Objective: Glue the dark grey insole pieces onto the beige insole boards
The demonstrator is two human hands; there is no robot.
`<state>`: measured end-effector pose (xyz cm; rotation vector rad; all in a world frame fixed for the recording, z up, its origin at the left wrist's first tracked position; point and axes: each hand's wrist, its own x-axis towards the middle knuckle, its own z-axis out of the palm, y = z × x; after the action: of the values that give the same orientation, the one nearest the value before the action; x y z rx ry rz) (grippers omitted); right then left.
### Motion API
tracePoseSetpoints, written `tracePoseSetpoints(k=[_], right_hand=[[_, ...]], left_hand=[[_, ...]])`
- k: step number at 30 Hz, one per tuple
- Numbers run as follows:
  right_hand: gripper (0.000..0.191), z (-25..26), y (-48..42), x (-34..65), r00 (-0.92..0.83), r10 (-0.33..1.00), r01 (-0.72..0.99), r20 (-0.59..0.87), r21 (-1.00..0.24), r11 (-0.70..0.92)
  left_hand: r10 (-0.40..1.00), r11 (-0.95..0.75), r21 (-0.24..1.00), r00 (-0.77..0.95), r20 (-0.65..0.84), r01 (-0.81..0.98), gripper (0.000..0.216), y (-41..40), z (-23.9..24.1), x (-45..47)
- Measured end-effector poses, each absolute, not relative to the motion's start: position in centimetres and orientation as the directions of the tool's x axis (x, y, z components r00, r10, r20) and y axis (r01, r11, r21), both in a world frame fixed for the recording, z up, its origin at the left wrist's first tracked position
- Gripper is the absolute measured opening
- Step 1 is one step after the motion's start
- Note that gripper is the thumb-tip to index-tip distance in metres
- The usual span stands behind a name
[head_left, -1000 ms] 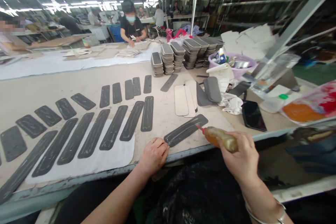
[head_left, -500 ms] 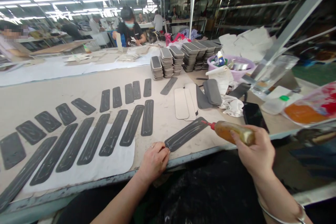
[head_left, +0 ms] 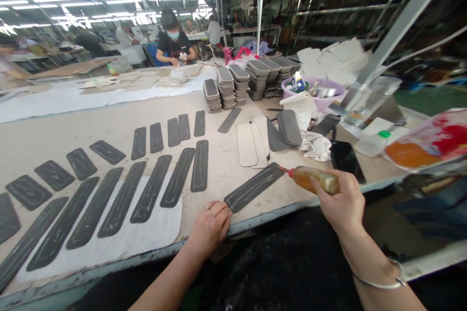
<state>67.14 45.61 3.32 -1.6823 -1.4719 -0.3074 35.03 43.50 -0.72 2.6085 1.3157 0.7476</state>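
A dark grey strip [head_left: 255, 188] with wet, shiny glue lines along it lies slantwise near the table's front edge. My left hand [head_left: 209, 227] pinches its near left end between closed fingers. In my right hand [head_left: 342, 200] is a glue bottle [head_left: 310, 179], tilted, holding amber liquid. Its red nozzle [head_left: 286, 171] points left, with the tip at the strip's far right end. Left of my left hand, several glue-streaked long strips [head_left: 151, 188] lie in a row, partly on a white sheet [head_left: 164, 233]. Shorter dark pieces [head_left: 80, 164] form a row behind them.
Behind the strip lie pale panels [head_left: 247, 145] and dark panels [head_left: 289, 127]. Stacks of edged pieces [head_left: 226, 88] stand farther back, beside a purple basin [head_left: 330, 102]. A black phone [head_left: 346, 160] and a metal post [head_left: 397, 43] are on the right. A masked co-worker [head_left: 175, 41] works across the table.
The view has shifted slightly. My left hand stays on the strip, and the bottle's nozzle remains by its far right end. The co-worker across the table has lowered a pale piece.
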Motion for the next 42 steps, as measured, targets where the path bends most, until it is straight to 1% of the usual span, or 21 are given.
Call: tracePoseSetpoints(k=[5,11,15,17,19,23,25,27,30,32,36,38,40,42], right_hand=[[0.028,3.6,44.2,66.9,0.284,0.686,0.895,0.671,-0.441,0.061],[0.030,3.5,44.0,66.1,0.331,0.729,0.820,0.599,-0.565,0.093],[0.033,3.1,45.7,66.7,0.378,0.663,0.833,0.646,-0.550,0.060],[0.033,2.8,46.5,67.2,0.369,0.653,0.848,0.661,-0.528,0.056],[0.033,2.5,47.0,67.4,0.351,0.675,0.851,0.649,-0.522,0.060],[0.031,2.3,46.6,66.9,0.301,0.781,0.805,0.547,-0.585,0.099],[0.031,2.5,46.1,66.6,0.276,0.805,0.787,0.525,-0.604,0.124],[0.032,2.7,45.7,66.6,0.312,0.761,0.801,0.569,-0.588,0.112],[0.032,2.9,45.3,66.9,0.364,0.682,0.842,0.635,-0.537,0.050],[0.031,2.9,45.0,67.1,0.350,0.703,0.844,0.620,-0.533,0.050],[0.029,2.9,44.3,66.8,0.263,0.793,0.795,0.550,-0.589,0.144],[0.030,2.9,44.3,66.7,0.296,0.770,0.793,0.565,-0.595,0.132],[0.033,2.8,44.7,66.7,0.367,0.709,0.809,0.602,-0.583,0.076],[0.035,2.6,45.2,66.9,0.392,0.677,0.826,0.623,-0.563,0.040]], left_hand=[[0.777,-0.616,0.304,0.498,0.385,0.727,0.016,43.5,-0.8,35.1],[0.784,-0.611,0.294,0.509,0.354,0.735,0.016,43.5,-0.9,35.0],[0.788,-0.608,0.307,0.507,0.351,0.732,0.016,43.5,-0.9,35.0],[0.790,-0.606,0.314,0.510,0.339,0.731,0.016,43.5,-0.9,35.0],[0.794,-0.604,0.317,0.513,0.327,0.732,0.016,43.5,-0.9,34.9],[0.787,-0.610,0.312,0.511,0.346,0.728,0.015,43.5,-0.9,35.0],[0.784,-0.612,0.310,0.507,0.358,0.728,0.015,43.5,-0.9,35.1],[0.786,-0.609,0.307,0.505,0.357,0.731,0.015,43.5,-0.8,35.1],[0.790,-0.603,0.301,0.501,0.353,0.739,0.014,43.4,-0.8,35.1],[0.791,-0.602,0.300,0.501,0.352,0.740,0.014,43.4,-0.9,35.1],[0.793,-0.599,0.298,0.499,0.349,0.744,0.015,43.5,-0.9,35.1],[0.791,-0.601,0.290,0.501,0.351,0.745,0.015,43.5,-0.9,35.1],[0.787,-0.605,0.283,0.505,0.353,0.745,0.016,43.4,-0.8,35.1],[0.785,-0.608,0.279,0.508,0.354,0.743,0.017,43.3,-0.7,35.1]])
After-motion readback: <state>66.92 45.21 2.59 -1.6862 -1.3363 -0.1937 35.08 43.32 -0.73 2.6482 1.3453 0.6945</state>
